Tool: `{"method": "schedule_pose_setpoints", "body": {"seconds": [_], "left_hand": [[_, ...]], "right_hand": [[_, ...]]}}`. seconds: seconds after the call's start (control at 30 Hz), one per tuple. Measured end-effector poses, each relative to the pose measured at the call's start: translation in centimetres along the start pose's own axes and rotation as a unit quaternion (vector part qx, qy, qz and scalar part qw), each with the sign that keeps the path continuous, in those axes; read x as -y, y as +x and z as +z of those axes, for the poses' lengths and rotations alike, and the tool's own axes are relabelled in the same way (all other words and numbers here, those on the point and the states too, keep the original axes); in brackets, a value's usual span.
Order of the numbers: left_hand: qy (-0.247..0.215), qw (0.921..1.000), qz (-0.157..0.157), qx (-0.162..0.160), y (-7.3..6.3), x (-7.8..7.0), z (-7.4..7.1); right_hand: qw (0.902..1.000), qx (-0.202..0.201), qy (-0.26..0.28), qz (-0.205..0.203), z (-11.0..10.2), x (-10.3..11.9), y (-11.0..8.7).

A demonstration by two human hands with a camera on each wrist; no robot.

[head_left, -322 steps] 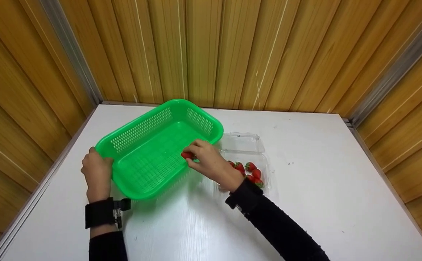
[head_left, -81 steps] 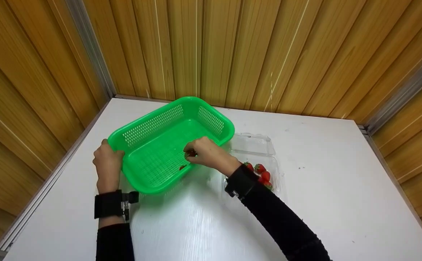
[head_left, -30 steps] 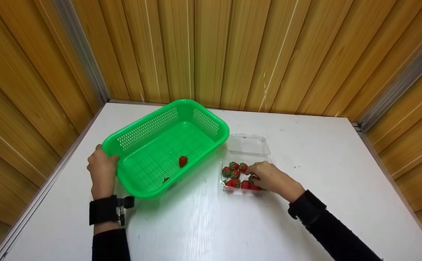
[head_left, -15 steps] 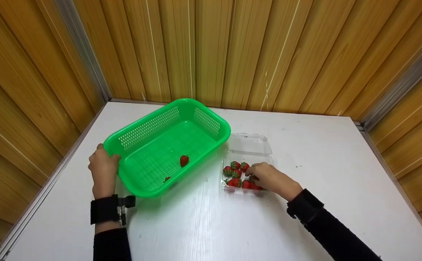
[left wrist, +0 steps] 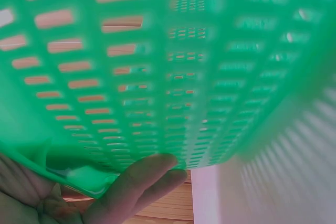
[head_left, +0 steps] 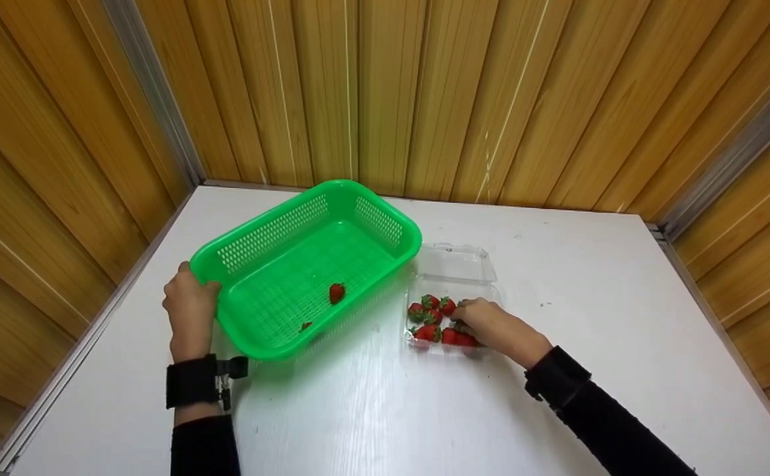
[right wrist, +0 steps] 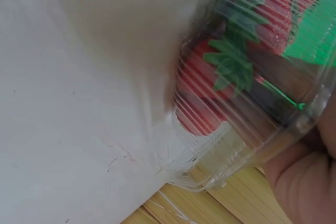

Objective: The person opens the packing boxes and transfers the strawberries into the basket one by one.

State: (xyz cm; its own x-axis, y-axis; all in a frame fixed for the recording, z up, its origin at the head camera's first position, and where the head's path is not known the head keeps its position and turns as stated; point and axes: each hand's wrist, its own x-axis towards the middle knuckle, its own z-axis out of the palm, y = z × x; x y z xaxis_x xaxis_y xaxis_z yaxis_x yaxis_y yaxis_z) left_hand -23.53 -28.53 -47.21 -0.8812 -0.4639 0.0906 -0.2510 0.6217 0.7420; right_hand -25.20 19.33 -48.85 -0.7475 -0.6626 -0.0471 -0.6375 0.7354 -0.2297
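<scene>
My left hand (head_left: 190, 304) grips the near left end of a green plastic basket (head_left: 279, 264), thumb over the rim. In the left wrist view the fingers (left wrist: 139, 184) lie against its slotted wall. One whole strawberry (head_left: 337, 293) lies in the basket, with part of another strawberry (head_left: 305, 326) showing by the near wall. My right hand (head_left: 497, 327) reaches down into an open clear clamshell (head_left: 418, 287), fingers bent among several strawberries (head_left: 430, 316). Seen through the plastic, leafy strawberries (right wrist: 226, 69) sit right at these fingers; I cannot tell whether one is pinched.
The clamshell's clear lid (head_left: 454, 264) lies folded back behind its tray, close to the basket's right end. All of this stands on a white table (head_left: 358, 410). Wood-panelled walls (head_left: 385, 92) close in the back and both sides.
Since the oldest frame, strawberries have come to lie in the basket. My right hand has moved from over the basket into the clamshell, staying there for the last second. My left hand keeps its hold.
</scene>
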Motion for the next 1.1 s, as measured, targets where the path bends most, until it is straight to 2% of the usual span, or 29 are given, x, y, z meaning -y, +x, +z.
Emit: {"method": "schedule_pose_setpoints", "body": {"seconds": [0.17,0.43,0.73,0.9,1.1], "left_hand": [[-0.001,1.0000,-0.001,0.001,-0.02,-0.04,0.02],[-0.006,0.9999,0.008,-0.003,-0.04,-0.02,0.02],[-0.010,0.9999,-0.002,0.003,-0.02,0.01,0.19],[-0.011,0.9999,0.005,-0.003,-0.09,0.06,0.18],[-0.010,0.9999,0.008,-0.006,-0.04,0.13,0.15]], "right_hand": [[1.0000,-0.002,-0.004,0.008,0.13,0.11,-0.05],[0.9990,-0.001,-0.043,0.007,-0.04,0.34,-0.17],[0.9970,0.068,-0.028,0.025,-0.35,0.27,0.38],[0.9985,0.049,-0.023,0.010,-0.06,-0.09,0.39],[0.9992,0.040,0.000,0.009,-0.11,-0.42,0.43]]}}
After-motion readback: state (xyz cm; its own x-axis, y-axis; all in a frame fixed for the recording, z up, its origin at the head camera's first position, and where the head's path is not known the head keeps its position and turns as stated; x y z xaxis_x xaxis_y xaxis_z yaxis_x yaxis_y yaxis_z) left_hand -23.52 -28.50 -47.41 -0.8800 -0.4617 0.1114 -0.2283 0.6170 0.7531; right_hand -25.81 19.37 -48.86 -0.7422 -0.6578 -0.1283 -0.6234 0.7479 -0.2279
